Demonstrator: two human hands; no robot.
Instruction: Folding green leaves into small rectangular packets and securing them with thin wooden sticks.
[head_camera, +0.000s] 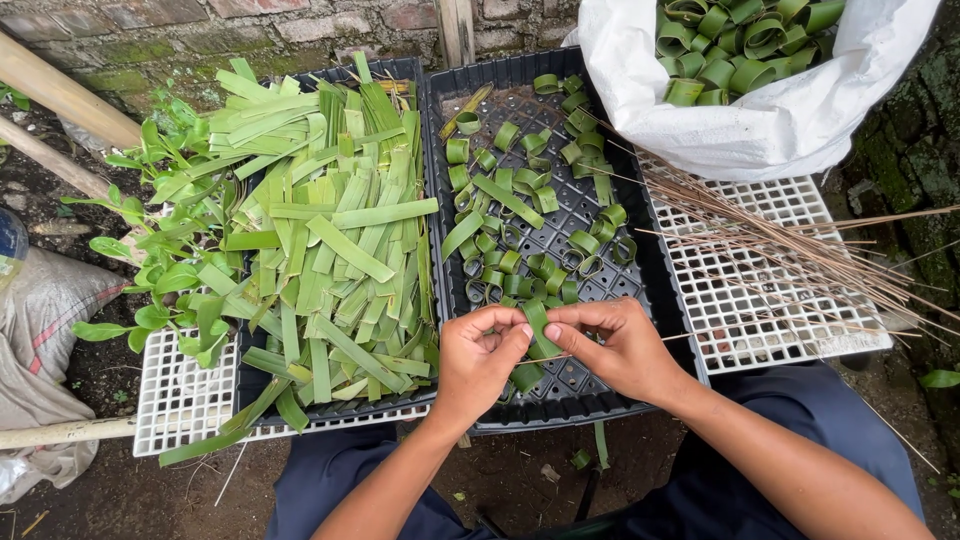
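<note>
Head view: I see both hands low in the centre of the frame. The left hand (478, 352) and right hand (612, 345) have their fingers pinched together on one leaf strip (540, 325), with a thin stick (690, 336) running off to the right.

Progress, as I judge it: many rolled rings (545, 262) lie in the black tray (655, 255) and more fill the white sack (770, 125) at upper right. A large pile of flat strips (330, 250) at left remains unrolled.

Surface: white grid (760, 300) with loose sticks (800, 245), bare ground, brick wall (250, 30) along the top.
</note>
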